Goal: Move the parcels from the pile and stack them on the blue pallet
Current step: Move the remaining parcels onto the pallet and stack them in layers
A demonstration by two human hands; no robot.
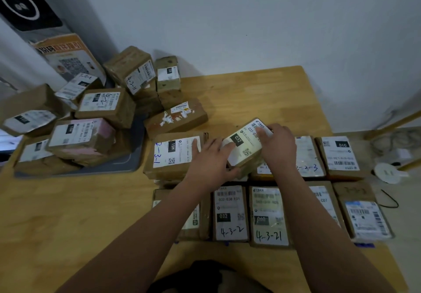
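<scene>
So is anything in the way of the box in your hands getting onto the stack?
Nothing visible. The left hand and right hand hold the 032 parcel tilted, directly above the laid parcels it would land on.

dim, bluish light, soft blur, edges bowed by wide-angle.

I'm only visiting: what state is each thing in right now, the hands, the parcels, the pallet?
Left hand: grips the 032 parcel at its near end.
Right hand: grips its far end.
032 parcel: held tilted over the laid rows, not yet flat.
Laid parcels: flat, labels up, side by side.
Pile: jumbled, partly on a grey tray.
Blue pallet: almost covered; blue slivers at the near edge.
</scene>
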